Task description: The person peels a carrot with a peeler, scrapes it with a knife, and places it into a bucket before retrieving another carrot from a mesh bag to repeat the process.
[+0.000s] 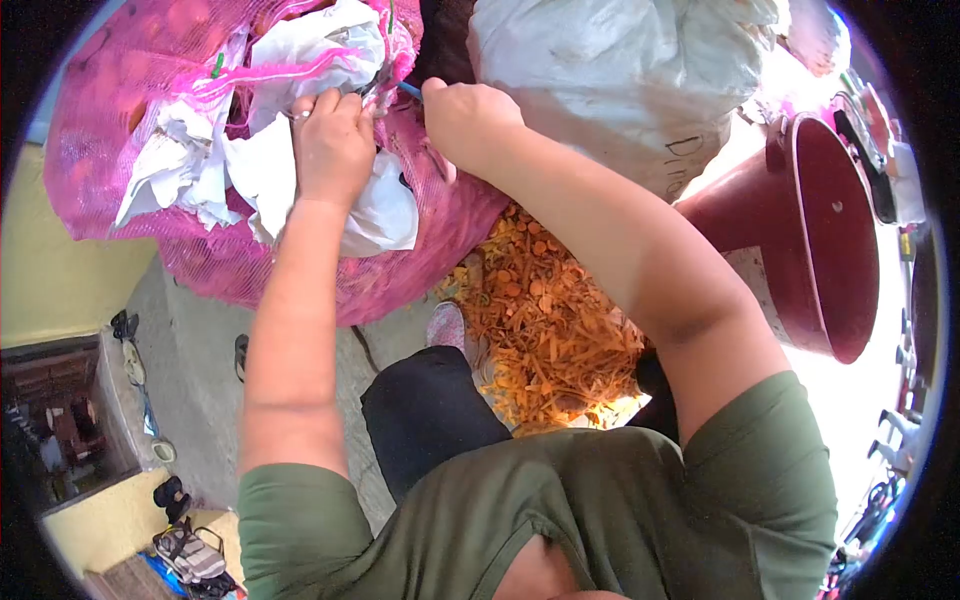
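Observation:
A large pink mesh sack (110, 130) bulges with orange produce, and crumpled white paper (185, 165) sticks out of its opening. My left hand (335, 145) is closed, its curled fingers gripping the sack's gathered edge among the paper. Just to its right, my right hand (470, 122) makes a fist around a thin blue thing (408, 89) that points toward the left hand. Most of that blue thing is hidden in the fist, so I cannot tell its kind. Pink mesh hangs below both hands.
Orange peelings and cut round slices (545, 320) are heaped on the floor between my legs. A full white sack (620, 90) stands beyond my right forearm. At the right, a dark red bucket (840, 240) lies tipped. Sandals (130, 345) rest by the left wall.

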The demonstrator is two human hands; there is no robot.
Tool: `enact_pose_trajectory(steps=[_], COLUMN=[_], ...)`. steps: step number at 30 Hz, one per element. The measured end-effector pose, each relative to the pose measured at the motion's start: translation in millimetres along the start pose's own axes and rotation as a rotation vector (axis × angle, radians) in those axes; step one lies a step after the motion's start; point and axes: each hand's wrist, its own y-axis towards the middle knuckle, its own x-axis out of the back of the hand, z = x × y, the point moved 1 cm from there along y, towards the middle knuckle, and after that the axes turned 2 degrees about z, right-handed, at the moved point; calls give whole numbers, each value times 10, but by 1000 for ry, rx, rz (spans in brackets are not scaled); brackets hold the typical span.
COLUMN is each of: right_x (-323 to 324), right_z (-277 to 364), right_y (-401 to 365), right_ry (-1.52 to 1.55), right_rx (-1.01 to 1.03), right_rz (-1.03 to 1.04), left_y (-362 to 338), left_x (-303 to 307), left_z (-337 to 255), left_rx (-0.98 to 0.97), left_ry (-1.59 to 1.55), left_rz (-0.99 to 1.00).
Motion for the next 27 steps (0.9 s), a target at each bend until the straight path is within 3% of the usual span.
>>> enact_pose_trajectory(steps=[4,9,13,16,21,24,27], right_x=[144,-15,6,34,-61,-65,-95], right_z=[150,1,123,137,38,140,-23], right_y=[157,-58,107,92,98,215,-70], right_ry=[-49,83,-23,64,25,75,129], right_rx=[66,-60,90,-33,8,-79,-98], right_rz=[121,52,-12,37,-15,111,90], left_y=[-34,-33,-66,-66,-94,-98,-93], left_x=[22,26,27,54,7,23,-23], left_z=[-62,-58,-92,-62,-98,-35,19], left_rx=[20,62,60,42,71,30,17], left_ry=[15,12,19,1,4,3,-10], left_rz=[17,13,21,43,-57,-22,-26])
